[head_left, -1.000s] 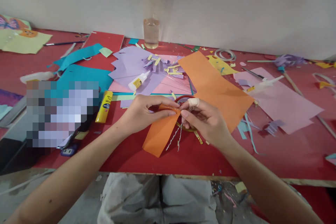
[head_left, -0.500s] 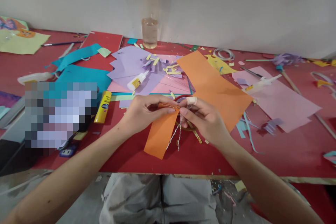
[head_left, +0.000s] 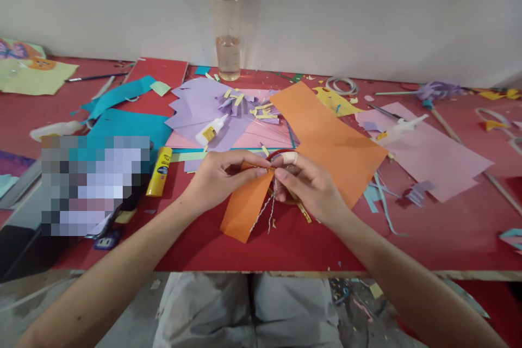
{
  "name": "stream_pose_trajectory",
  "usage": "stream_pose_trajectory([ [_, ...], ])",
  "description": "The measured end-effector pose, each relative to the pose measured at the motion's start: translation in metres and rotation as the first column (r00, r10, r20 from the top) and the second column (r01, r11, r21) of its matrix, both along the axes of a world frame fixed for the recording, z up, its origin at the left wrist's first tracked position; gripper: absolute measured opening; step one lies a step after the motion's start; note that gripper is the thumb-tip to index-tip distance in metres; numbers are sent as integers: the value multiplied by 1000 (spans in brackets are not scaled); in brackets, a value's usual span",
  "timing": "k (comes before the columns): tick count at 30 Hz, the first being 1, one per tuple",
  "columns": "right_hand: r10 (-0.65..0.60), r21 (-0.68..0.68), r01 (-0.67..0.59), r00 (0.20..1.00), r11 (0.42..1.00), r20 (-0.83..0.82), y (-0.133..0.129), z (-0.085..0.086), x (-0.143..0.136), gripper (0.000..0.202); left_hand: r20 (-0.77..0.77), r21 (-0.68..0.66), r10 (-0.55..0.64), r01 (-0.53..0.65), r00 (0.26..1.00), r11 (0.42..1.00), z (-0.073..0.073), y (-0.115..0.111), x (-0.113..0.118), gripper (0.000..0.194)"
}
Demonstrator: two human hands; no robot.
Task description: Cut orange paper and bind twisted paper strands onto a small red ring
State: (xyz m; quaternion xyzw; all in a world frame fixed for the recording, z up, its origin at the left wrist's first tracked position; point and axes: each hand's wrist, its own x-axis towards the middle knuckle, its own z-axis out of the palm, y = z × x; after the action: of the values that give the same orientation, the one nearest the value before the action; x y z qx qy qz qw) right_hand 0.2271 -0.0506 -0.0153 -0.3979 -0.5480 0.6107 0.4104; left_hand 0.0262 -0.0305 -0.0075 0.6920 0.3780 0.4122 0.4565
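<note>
Glue bottle (head_left: 209,132) lies beyond the left hand (head_left: 216,176), atop purple paper (head_left: 193,103).

Orange paper strip (head_left: 246,206); yellow glue stick (head_left: 159,172); red tabletop (head_left: 310,247)

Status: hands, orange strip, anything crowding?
Left hand pinching orange strip, upper edge. Right hand pinched at its right end, exact grip hidden. Twisted white strings dangling alongside. Larger orange sheet just beyond.

Single head view: looks forward and down, close over left hand (head_left: 222,174) and right hand (head_left: 308,179); covers table (head_left: 196,253), wall (head_left: 367,16) ahead, lap (head_left: 207,310) below.
</note>
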Motion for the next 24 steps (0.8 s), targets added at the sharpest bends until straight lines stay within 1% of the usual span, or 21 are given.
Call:
stream_pose_trajectory([
  [4,-6,-6,6,1000,1000,-26,-1,0,0,16,-10,28,1,0,1000,1000,0,0,0,8],
  [7,-12,2,12,1000,1000,-15,0,0,0,14,-50,44,17,-15,999,999,1,0,0,10],
  [10,-26,13,26,1000,1000,8,0,1,1,13,-105,40,15,-11,994,999,2,0,0,14],
  [12,-40,22,40,999,999,10,0,1,2,13,-114,24,-3,6,993,1000,2,0,-1,14],
  [19,-40,23,40,999,999,-22,0,1,0,14,-26,-39,2,-3,1000,999,-2,1,0,15],
  [24,-59,29,59,998,998,19,0,6,1,14,15,-69,25,-24,1000,997,-3,1,2,14],
])
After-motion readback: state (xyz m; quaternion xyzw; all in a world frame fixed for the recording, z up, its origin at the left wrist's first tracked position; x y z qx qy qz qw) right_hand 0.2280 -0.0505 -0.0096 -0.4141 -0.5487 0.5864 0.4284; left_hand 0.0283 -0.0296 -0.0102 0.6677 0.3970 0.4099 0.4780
